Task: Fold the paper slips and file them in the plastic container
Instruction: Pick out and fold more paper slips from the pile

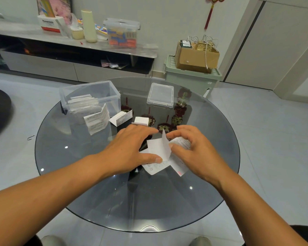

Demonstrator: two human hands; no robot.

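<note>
A white paper slip (pixel 159 148) lies partly folded on the round glass table (pixel 135 201), one flap standing upright between my hands. My left hand (pixel 130 148) presses flat on its left part, thumb on the lower edge. My right hand (pixel 190 150) has its fingers curled around the right part of the slip. The clear plastic container (pixel 112 93) stands open at the table's far left with several folded slips filed inside. Three folded slips, a large one (pixel 97 121), a medium one (pixel 122 118) and a small one (pixel 141 121), rest on the glass beside it.
The container's clear lid (pixel 160 94) lies at the far side of the table. Red and gold ornaments (pixel 178 119) show through the glass. Behind stand a low cabinet (pixel 75 68) with clutter, a green bin (pixel 192 79) and a cardboard box (pixel 196 55).
</note>
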